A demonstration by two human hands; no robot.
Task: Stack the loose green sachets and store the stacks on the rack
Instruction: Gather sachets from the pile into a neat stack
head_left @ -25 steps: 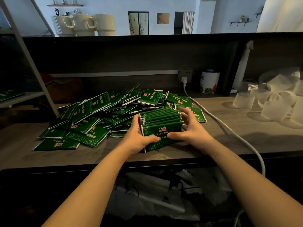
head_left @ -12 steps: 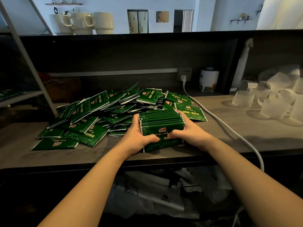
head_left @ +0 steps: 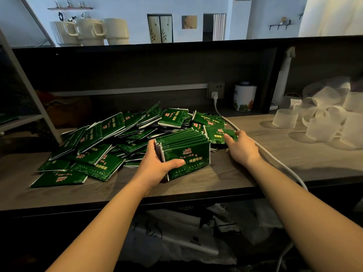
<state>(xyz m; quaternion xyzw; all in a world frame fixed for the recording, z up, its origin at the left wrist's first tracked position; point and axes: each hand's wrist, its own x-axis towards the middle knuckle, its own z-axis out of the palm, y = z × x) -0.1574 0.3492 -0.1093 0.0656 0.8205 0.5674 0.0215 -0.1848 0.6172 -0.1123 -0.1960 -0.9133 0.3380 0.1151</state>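
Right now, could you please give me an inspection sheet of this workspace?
Surface: wooden counter, bare at its front edge.
Job's things: upright stack of green sachets; loose sachet pile behind and to its left.
Clutter: frosted plastic cups; white tin.
Hands: left hand grips the stack; right hand pinches a loose sachet.
Cables: white cable from wall socket, off the front edge.
Surroundings: mugs on the ledge; rack on the left.

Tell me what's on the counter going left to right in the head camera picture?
Pile of loose green sachets → left hand holding the sachet stack → right hand reaching onto a loose sachet → white cable → frosted plastic cups.
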